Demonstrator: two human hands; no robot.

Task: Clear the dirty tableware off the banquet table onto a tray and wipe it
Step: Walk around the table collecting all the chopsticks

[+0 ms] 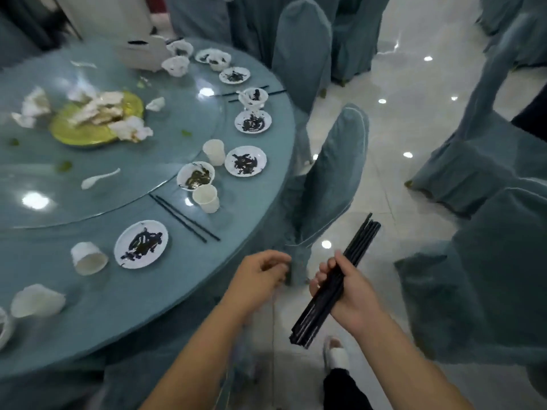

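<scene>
The right hand [352, 294] grips a bundle of black chopsticks [356, 245] just off the edge of the desk [148, 297]. The left hand [257, 279] hangs by the rim, fingers loosely curled, seemingly empty. Dirty plates [141, 244], white cups [88, 257] and a chopstick pair [185, 218] lie on the desk
</scene>
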